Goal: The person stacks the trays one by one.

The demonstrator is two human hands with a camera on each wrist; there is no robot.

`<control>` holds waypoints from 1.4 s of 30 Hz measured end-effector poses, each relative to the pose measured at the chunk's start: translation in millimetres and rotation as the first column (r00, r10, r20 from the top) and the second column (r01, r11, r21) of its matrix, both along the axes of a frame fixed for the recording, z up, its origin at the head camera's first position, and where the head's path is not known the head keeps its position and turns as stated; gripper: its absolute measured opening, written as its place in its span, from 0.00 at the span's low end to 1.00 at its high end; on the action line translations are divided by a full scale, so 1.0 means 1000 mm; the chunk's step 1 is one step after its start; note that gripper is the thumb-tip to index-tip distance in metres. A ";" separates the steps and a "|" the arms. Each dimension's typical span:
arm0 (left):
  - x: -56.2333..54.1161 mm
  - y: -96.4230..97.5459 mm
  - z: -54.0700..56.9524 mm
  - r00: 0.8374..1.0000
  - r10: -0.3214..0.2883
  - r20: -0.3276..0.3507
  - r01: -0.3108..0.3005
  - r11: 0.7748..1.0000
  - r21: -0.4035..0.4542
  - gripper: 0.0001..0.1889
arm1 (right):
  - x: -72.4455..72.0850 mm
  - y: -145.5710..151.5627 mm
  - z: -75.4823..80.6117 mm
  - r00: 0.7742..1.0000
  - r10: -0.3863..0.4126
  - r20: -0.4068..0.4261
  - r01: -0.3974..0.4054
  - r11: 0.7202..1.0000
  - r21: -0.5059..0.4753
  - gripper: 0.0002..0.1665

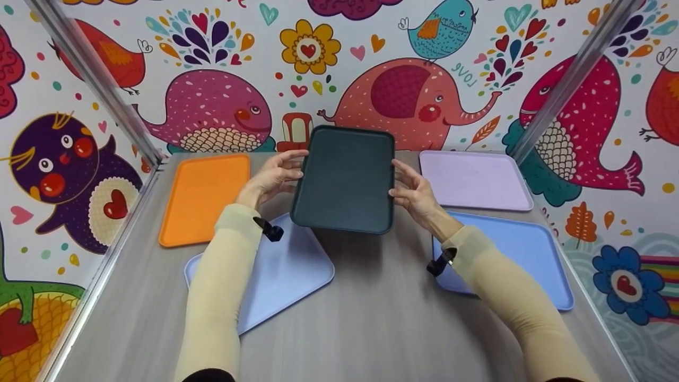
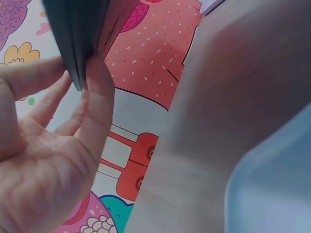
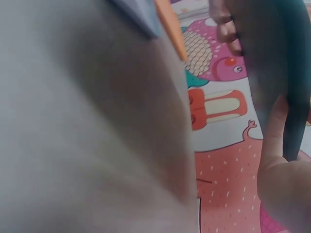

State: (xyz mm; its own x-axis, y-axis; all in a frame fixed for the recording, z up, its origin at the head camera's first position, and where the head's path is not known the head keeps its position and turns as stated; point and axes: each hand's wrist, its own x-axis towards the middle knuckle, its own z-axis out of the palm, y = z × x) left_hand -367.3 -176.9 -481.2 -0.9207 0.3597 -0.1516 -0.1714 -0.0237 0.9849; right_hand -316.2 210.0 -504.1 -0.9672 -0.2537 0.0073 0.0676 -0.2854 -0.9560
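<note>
A dark green-black rectangular tray [image 1: 345, 180] is held up above the grey table, tilted so its inner face shows in the head view. My left hand [image 1: 273, 178] pinches its left edge; in the left wrist view the thumb and fingers of the left hand [image 2: 58, 131] lie on opposite faces of the rim. On the opposite edge, my right hand [image 1: 416, 193] grips the tray, and the right wrist view shows a digit of the right hand [image 3: 282, 165] along its underside. A periwinkle tray [image 1: 286, 270] lies askew below my left forearm.
An orange tray [image 1: 204, 196] lies at the back left of the table [image 1: 371, 318]. At the back right is a lilac tray [image 1: 472, 180], with a blue tray [image 1: 509, 260] in front of it, partly under my right forearm. A cartoon-printed wall [image 1: 297, 106] stands behind.
</note>
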 end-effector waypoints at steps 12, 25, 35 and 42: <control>0.000 0.024 -0.026 0.997 0.080 -0.003 -0.080 0.996 -0.032 0.35 | -0.032 0.014 -0.010 0.998 -0.059 0.027 0.046 0.937 0.345 0.47; -0.004 0.047 -0.049 0.985 0.158 -0.068 -0.170 0.953 -0.252 0.37 | -0.052 0.019 -0.028 0.999 -0.045 0.004 0.035 0.832 0.553 0.45; -0.016 0.061 -0.058 0.968 0.152 -0.199 -0.235 0.827 -0.510 0.36 | -0.059 0.013 -0.042 0.998 -0.068 -0.018 0.062 0.729 0.682 0.44; -0.061 0.057 -0.111 0.970 0.153 -0.186 -0.235 0.771 -0.591 0.36 | -0.064 0.011 -0.048 0.995 -0.095 -0.019 0.078 0.675 0.734 0.41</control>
State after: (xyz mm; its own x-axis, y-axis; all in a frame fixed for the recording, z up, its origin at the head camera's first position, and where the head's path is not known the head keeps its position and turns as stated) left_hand -428.0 -119.6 -592.5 -0.9862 0.0427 -0.1601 -0.1085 0.5636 0.8189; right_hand -380.7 221.1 -552.4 -0.9830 -0.0851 -0.1627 0.0990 0.5007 -0.8600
